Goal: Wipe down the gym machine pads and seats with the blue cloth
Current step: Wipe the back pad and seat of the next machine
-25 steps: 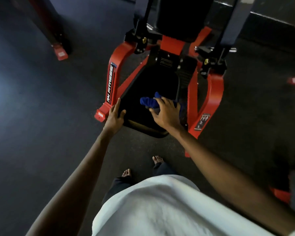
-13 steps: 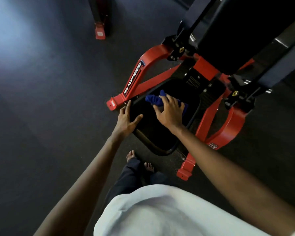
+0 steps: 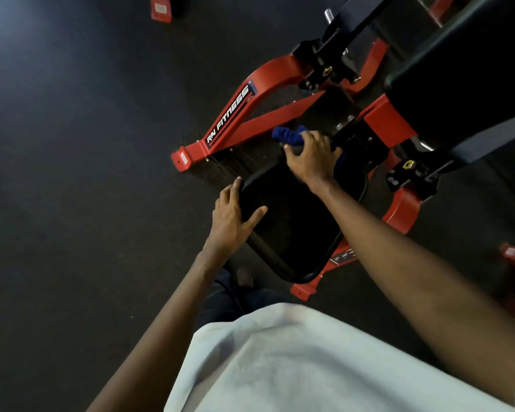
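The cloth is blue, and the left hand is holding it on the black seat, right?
Not quite. The head view shows the right hand holding the blue cloth on the black seat. The left hand only rests on the seat's edge and holds nothing.

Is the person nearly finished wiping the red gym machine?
Nothing shows what is already done: no pad has visible wipe marks. In hand: the right hand grips the blue cloth at the far end of the black seat, while the left hand rests on its left edge. Left: probably the big back pad above, which neither hand touches.
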Available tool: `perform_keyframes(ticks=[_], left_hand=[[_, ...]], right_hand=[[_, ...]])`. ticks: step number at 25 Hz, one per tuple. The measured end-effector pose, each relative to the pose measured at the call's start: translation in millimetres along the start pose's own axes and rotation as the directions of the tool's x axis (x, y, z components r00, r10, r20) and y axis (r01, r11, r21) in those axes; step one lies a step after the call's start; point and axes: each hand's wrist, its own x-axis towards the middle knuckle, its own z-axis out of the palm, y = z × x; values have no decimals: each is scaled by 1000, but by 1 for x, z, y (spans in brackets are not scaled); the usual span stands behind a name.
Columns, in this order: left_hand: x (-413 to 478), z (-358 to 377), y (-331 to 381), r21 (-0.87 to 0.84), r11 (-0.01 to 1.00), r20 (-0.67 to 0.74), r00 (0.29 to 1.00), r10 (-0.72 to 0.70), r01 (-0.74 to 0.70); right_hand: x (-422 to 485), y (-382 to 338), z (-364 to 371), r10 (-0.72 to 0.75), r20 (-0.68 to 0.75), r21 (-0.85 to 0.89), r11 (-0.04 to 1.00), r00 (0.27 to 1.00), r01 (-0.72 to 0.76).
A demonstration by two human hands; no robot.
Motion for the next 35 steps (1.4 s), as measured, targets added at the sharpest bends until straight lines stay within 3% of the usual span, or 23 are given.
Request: perform_keyframes(ticks=[4,8,11,15,19,23,25,30,35], left_hand=[[-1,-2,0,-1,1000,12,999,30,-30],[1,-8,1,25,998,70,996,51,-52],[-1,-11,-5,24,998,61,996,62,-64],[-10,-13,-19,50,989,42,990,135,-137],[-8,-17,-24,40,984,73,983,168,-171],[-9,-21,-26,64,979,95,977,189,-195],[-9,-20,-26,43,986,101,982,159,-164],[-27,-3,-22,-166,986,-28,1000,8,-12],[-42,8,-24,-314,948,-110,990,-85,47]], right_hand=[[-12,13,-1,-178,-3,-17,984,984,178],[50,19,-10,106,88,-60,993,990,-101],[56,0,-16,185,113,-136,976,976,-169],[-7,-45,-3,-31,69,-149,988,997,41],[-15,-37,-4,-206,60,-117,970,977,212],[23,-21,-11,27,58,-124,992,998,-19],[17,-32,-7,40,84,-136,990,996,-29],[-27,-27,-6,-250,98,-89,962,963,259],[-17,-50,-2,-181,93,-115,975,979,191]])
